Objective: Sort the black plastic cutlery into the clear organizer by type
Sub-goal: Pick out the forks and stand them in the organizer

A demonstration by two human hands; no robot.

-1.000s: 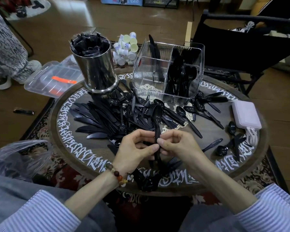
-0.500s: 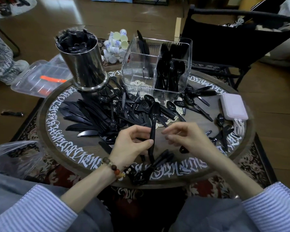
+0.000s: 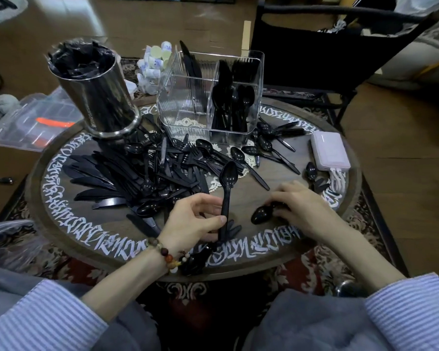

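Observation:
My left hand (image 3: 195, 219) pinches a black spoon (image 3: 227, 188) by its handle, bowl up, near the table's front. My right hand (image 3: 298, 206) lies to the right of it, its curled fingers on another black spoon (image 3: 261, 214) that rests on the table. A heap of black knives, forks and spoons (image 3: 147, 171) covers the table's left and middle. The clear organizer (image 3: 211, 97) stands at the back; its right compartments hold spoons and forks, and knives stand in a rear left one.
A steel canister (image 3: 96, 97) full of black wrappers stands at the back left of the round table (image 3: 69, 224). A pale power bank (image 3: 331, 154) with a white cable lies at the right. A black chair stands behind, and a clear lidded box lies on the floor at left.
My right hand has let go of the upright spoon and moved right and down onto a spoon lying on the table. My left hand keeps the first spoon.

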